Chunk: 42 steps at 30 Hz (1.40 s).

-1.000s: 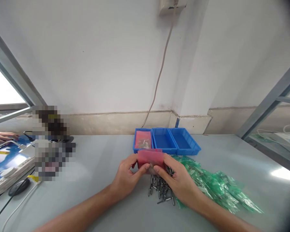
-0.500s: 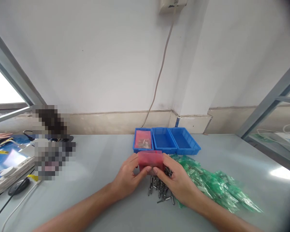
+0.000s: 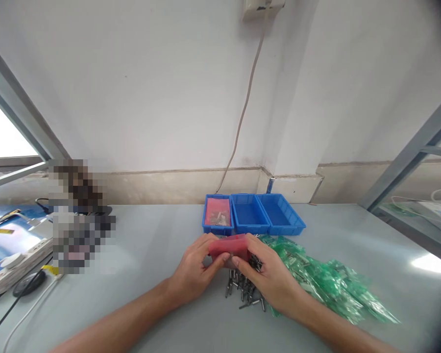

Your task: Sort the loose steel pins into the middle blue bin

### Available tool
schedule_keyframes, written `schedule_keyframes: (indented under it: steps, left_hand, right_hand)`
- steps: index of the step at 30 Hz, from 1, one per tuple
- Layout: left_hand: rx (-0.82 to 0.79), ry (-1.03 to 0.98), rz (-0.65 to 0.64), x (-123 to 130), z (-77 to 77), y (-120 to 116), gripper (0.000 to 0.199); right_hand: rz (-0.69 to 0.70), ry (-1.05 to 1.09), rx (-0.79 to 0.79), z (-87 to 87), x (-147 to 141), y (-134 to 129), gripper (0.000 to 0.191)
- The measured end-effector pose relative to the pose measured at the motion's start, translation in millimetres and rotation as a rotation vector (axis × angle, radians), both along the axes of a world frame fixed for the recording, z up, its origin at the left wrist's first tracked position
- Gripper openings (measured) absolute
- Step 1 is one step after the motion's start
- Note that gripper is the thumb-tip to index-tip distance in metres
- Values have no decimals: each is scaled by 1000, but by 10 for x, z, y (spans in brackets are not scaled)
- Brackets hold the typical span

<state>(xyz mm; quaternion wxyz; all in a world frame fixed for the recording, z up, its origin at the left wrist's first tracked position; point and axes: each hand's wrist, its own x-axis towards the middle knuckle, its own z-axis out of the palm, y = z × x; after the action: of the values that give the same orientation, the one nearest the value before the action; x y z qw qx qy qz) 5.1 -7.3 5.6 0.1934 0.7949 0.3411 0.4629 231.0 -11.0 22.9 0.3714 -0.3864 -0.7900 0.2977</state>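
Observation:
Between my two hands is a red plastic bag (image 3: 228,246), its top bent over. My left hand (image 3: 194,267) grips its left side, thumb on the front face. The right side is pinched by my right hand (image 3: 270,274), that thumb also on the front. What the bag contains is hard to make out. Below and behind it, a pile of small metal pins (image 3: 242,287) lies on the grey table (image 3: 139,294), partly hidden by my right hand. Green plastic bags (image 3: 323,279) with metal parts inside lie to the right of that hand.
Three blue bins stand side by side near the wall. The left bin (image 3: 217,230) holds a red bag (image 3: 216,206) with small metal parts. A power strip (image 3: 20,262), a black mouse (image 3: 29,283) and cables are at the far left, beside a blurred-out area.
The top of the red bag, upright before, is now folded down and the bag looks shorter. My hands have stayed almost in place.

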Motion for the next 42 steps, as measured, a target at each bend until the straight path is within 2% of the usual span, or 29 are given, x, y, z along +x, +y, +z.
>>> schedule_keyframes:
  steps: [11, 19, 27, 31, 37, 42]
  left_hand:
    - [-19, -24, -45, -2, -9, -16, 14]
    - [-45, -7, -18, 3, 1, -6, 18]
    - [-53, 30, -58, -20, -19, 18, 18]
    - [-26, 22, -32, -6, 4, 7, 16]
    - [-13, 8, 4, -3, 23, -2, 16]
    - [-54, 45, 37, -23, -14, 4, 22]
  right_hand:
    - [-5, 6, -6, 0, 0, -6, 24]
    - [-50, -12, 14, -39, 3, 16, 26]
    - [-53, 17, -1, -51, 16, 33, 27]
    - [-47, 21, -40, -45, 14, 32, 27]
    - [-18, -13, -16, -28, 19, 29, 26]
    - [-65, 13, -1, -34, 14, 41, 28]
